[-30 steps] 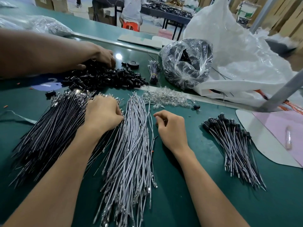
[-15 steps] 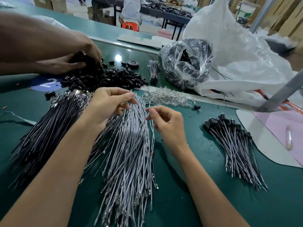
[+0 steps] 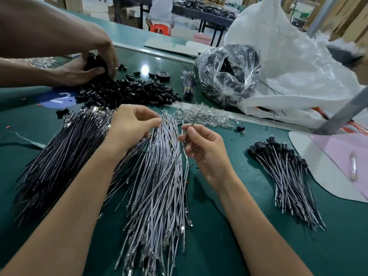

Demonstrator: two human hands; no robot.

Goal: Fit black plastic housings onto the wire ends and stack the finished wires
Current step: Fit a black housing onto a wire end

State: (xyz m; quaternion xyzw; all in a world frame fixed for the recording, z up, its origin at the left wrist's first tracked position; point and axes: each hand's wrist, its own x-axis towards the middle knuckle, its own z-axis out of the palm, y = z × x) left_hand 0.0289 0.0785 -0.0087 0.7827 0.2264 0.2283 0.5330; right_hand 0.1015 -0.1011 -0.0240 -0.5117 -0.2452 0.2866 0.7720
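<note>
Workbench [image 3: 211, 251]: the right hand [image 3: 203, 148], at the grey wire pile [image 3: 159, 176] half a second ago, now pinches one thin wire [image 3: 194, 121] raised; the left hand [image 3: 133, 126] pinches the pile's tips. Black housings [image 3: 129, 90] lie beyond, finished wires [image 3: 284, 176] at right.

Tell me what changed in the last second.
Both hands lifted from rest. The right hand picked up one dark wire and pinches it raised; the left hand moved its fingertips to the ends of the grey wires. Another person's hands scooped up housings. The finished stack stayed put.
</note>
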